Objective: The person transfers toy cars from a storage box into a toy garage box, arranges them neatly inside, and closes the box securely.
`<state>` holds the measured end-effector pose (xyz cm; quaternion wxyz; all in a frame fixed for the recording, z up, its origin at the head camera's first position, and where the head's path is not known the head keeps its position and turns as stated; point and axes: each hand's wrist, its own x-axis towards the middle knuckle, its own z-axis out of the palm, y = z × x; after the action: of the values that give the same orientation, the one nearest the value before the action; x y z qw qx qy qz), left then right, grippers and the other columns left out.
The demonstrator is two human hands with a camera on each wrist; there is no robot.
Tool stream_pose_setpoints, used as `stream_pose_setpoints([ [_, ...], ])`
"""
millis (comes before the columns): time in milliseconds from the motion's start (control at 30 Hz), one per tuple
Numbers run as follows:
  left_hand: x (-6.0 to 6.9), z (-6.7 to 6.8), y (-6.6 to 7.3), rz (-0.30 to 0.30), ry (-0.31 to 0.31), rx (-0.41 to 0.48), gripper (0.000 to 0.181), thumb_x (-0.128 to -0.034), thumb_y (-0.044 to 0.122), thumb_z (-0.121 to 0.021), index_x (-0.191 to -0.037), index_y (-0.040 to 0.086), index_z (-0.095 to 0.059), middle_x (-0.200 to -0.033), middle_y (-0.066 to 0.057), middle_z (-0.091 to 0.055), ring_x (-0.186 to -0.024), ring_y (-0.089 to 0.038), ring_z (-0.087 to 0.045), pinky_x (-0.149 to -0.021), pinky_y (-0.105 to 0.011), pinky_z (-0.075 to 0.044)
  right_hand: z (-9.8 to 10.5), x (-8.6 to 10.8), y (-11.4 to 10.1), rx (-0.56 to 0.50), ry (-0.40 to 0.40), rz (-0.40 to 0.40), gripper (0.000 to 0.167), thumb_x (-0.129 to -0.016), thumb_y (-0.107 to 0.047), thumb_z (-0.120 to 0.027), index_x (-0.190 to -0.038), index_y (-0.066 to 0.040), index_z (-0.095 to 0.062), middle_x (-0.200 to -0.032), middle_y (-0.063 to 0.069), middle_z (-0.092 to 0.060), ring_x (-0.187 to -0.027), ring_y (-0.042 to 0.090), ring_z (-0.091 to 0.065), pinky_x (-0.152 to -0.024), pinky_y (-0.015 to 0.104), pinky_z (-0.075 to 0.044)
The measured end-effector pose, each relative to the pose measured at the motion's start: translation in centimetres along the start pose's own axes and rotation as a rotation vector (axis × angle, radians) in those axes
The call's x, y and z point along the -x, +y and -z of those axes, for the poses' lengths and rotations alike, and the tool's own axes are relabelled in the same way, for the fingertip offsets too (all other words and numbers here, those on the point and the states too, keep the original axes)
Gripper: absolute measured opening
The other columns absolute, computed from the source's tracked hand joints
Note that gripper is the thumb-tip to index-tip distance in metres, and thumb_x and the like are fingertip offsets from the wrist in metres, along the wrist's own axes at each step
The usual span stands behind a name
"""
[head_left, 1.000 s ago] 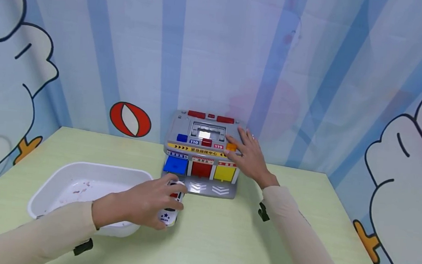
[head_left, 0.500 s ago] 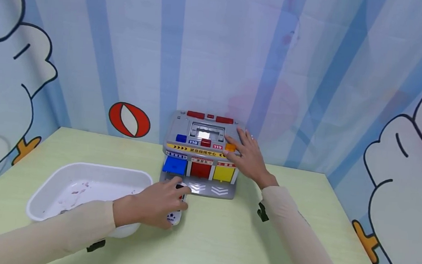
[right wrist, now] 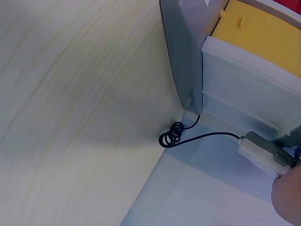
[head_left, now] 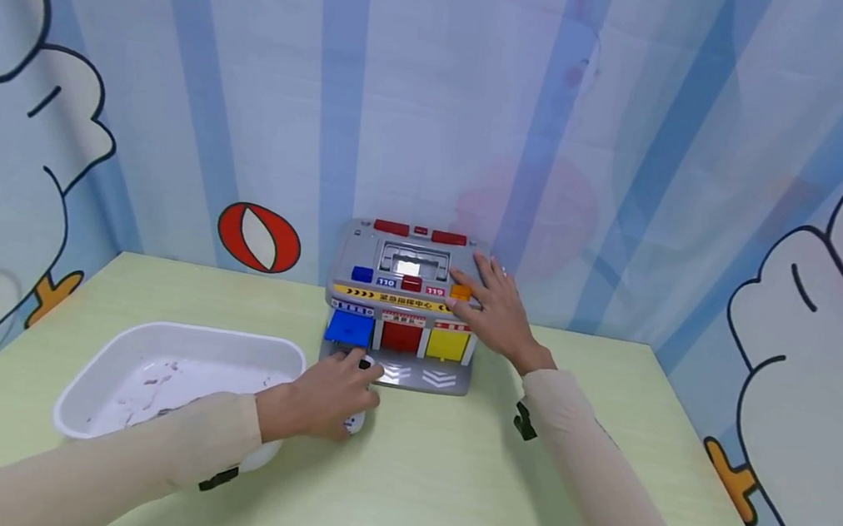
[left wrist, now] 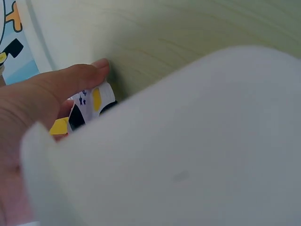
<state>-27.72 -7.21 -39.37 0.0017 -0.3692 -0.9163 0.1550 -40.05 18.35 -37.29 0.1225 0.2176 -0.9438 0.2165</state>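
My left hand (head_left: 327,397) grips a white toy police car (head_left: 356,423) from above, at the front edge of a grey toy emergency station (head_left: 363,241). Most of the car is hidden under the fingers; in the left wrist view the thumb lies along the car's end (left wrist: 89,101). Above the car, the station's blue door (head_left: 350,329) is lifted outward, while the red door (head_left: 401,338) and yellow door (head_left: 448,345) are down. With fingers spread, my right hand (head_left: 496,307) rests on the right side of the station's roof, near an orange button (head_left: 461,292).
A white plastic tub (head_left: 212,332) stands left of the station, under my left forearm; its wall (left wrist: 188,141) blocks much of the left wrist view. A coiled black cord (right wrist: 173,133) leads to a small white-and-grey handset (right wrist: 261,153) beside the station. A printed curtain (head_left: 437,89) hangs behind the table.
My left hand has slid the police car to the right and slightly forward, onto the station's front ramp below the blue door. The right hand stays where it was.
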Motion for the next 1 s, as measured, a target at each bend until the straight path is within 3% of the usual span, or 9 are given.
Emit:
stream_pose_setpoints([
  [167, -0.3, -0.3, -0.2, 0.025, -0.023, 0.047, 0.051, -0.0747, 0.046, -0.085, -0.120, 0.026, -0.073, -0.135, -0.007, -0.060, -0.127, -0.038, -0.054, -0.100, -0.051, -0.053, -0.2, 0.0, 0.1, -0.001, 0.000, 0.015, 0.061, -0.097, -0.052, -0.046, -0.153, -0.028, -0.042, -0.170, 0.006, -0.011, -0.157, 0.034, -0.001, -0.125, 0.060, -0.002],
  [433, -0.2, -0.4, -0.7, 0.118, -0.095, 0.203, 0.058, -0.0764, 0.044, -0.085, -0.129, 0.024, -0.068, -0.151, -0.009, -0.049, -0.132, -0.037, -0.049, -0.102, -0.052, -0.052, -0.1, -0.1, 0.3, 0.006, 0.006, 0.015, 0.061, -0.098, -0.053, -0.045, -0.153, -0.028, -0.041, -0.170, 0.006, -0.010, -0.157, 0.033, 0.000, -0.125, 0.058, -0.001],
  [1000, -0.4, -0.9, -1.7, 0.114, -0.084, 0.281, 0.056, -0.0776, 0.039, -0.085, -0.128, 0.022, -0.068, -0.153, -0.010, -0.047, -0.136, -0.036, -0.047, -0.110, -0.053, -0.045, -0.1, 0.0, 0.1, -0.011, 0.015, 0.026, 0.060, -0.098, -0.050, -0.047, -0.152, -0.025, -0.043, -0.170, 0.008, -0.012, -0.157, 0.035, -0.002, -0.124, 0.061, -0.002],
])
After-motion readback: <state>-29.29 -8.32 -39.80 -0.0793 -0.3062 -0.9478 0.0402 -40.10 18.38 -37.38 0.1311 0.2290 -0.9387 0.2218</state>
